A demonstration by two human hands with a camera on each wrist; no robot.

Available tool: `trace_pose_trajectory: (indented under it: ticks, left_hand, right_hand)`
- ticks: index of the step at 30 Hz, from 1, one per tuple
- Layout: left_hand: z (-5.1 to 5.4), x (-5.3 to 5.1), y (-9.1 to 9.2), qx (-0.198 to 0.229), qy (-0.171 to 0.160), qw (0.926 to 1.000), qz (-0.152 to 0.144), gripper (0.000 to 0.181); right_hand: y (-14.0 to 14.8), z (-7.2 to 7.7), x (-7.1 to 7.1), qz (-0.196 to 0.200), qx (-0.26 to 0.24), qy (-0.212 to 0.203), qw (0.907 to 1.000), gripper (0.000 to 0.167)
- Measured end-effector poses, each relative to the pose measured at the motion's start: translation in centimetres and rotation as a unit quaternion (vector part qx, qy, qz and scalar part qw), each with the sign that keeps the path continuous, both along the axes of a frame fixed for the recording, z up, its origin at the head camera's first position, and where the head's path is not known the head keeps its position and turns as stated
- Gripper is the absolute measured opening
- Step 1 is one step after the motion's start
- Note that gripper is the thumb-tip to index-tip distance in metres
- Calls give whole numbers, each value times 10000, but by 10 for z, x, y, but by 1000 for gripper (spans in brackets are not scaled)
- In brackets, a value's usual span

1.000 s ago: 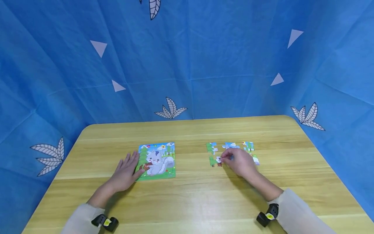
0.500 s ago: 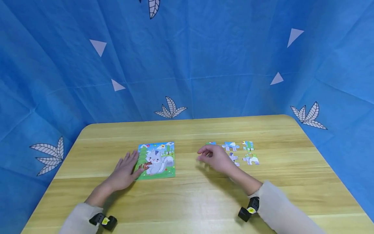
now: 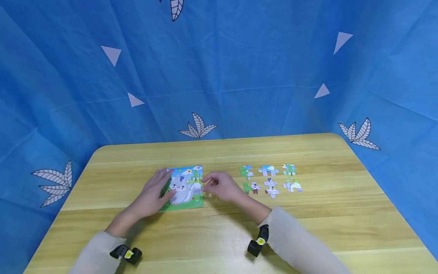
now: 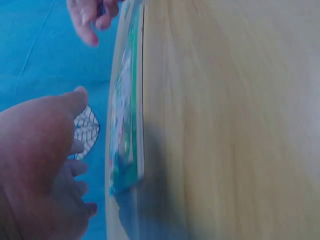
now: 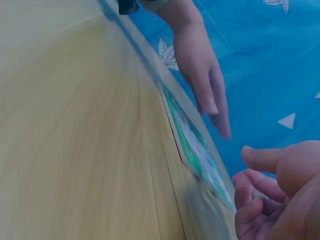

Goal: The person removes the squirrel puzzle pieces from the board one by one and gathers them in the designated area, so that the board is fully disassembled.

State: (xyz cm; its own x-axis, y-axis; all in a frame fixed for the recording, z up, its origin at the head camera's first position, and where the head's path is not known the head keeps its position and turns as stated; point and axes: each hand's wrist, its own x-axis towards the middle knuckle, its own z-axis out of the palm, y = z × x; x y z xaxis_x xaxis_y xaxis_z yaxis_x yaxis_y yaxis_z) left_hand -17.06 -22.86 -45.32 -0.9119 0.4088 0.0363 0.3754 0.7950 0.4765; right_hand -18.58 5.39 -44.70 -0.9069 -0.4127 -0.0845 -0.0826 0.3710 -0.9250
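Observation:
A square cartoon squirrel picture board lies flat on the table. My left hand is over its left side, fingers extended; the left wrist view shows a gap between that hand and the board. Near the board's right edge is my right hand, its fingers loosely bent. In the right wrist view, thumb and fingers of the right hand stand apart with nothing visible between them. Several loose jigsaw pieces are laid out in two rows right of that hand.
A wooden table with rounded far corners carries everything. Behind it and at its sides hangs a blue cloth with leaf and triangle prints. Each wrist wears a strapped black camera.
My right hand has travelled left from the jigsaw pieces to the board's right edge, uncovering the pieces. My left hand has shifted slightly right and lifted over the board.

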Motion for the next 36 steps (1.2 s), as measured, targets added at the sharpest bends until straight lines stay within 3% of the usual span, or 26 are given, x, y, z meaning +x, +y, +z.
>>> trace_pose_trajectory:
  ticks: [5,10,19,28,36]
  left_hand:
    - [-4,-3,14,43,-145,9993,-340,77]
    - [-10,-3,17,-264,-426,9984,-258,80]
    - [-12,-4,20,-357,-763,9961,-277,80]
    - [-10,-3,20,-335,-865,9953,-262,81]
    - [-7,-2,21,-283,-940,9948,-275,81]
  right_hand:
    - [-20,-5,2,-62,84,36,9999,22]
    - [-33,-10,6,-273,723,79,9970,21]
    - [-44,-6,10,-531,1845,441,9804,23]
    - [-47,-7,10,-534,2088,559,9749,30]
    - [-49,-4,9,-408,2054,532,9764,28]
